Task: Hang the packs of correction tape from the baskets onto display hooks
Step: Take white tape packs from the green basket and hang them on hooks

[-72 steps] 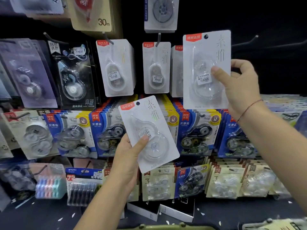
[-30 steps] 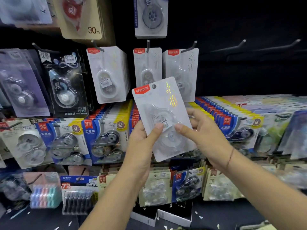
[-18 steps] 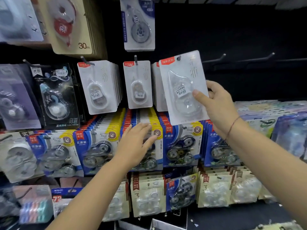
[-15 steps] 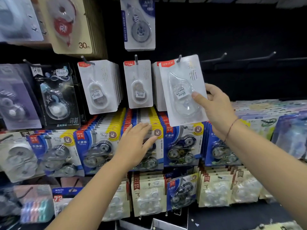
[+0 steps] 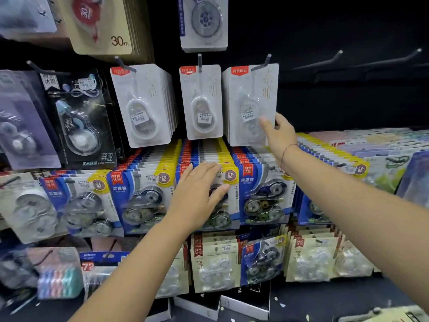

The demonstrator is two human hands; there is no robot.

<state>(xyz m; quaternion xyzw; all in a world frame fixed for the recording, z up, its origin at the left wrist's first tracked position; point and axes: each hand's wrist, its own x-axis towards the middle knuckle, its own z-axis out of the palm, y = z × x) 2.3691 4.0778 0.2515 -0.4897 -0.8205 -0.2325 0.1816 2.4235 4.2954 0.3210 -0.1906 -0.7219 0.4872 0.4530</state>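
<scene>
My right hand [image 5: 279, 135] pinches the white card pack of correction tape [image 5: 250, 89], the one with a clear bubble and a red label. It grips the lower right edge, with the thumb on the front and the fingers tucked behind.

Half a second ago this pack was tipped, and its hole was just at the tip of the dark metal hook [image 5: 263, 63]. Now it has slid back along the hook. It hangs straight, flat against the other white packs behind it. My right hand has come down a little with it.

My left hand [image 5: 199, 194] has stayed where it was. It lies flat with straight fingers on the row of blue and yellow card packs [image 5: 260, 182] just below, and it holds nothing. A second ago both hands held this same pack in front of the shelf.

To the left, a thick stack of white packs [image 5: 144, 105] and a thin stack of white packs [image 5: 202, 101] hang side by side on their own hooks. To the right, two thin dark hooks [image 5: 325, 62] stick out from the black wall.
</scene>
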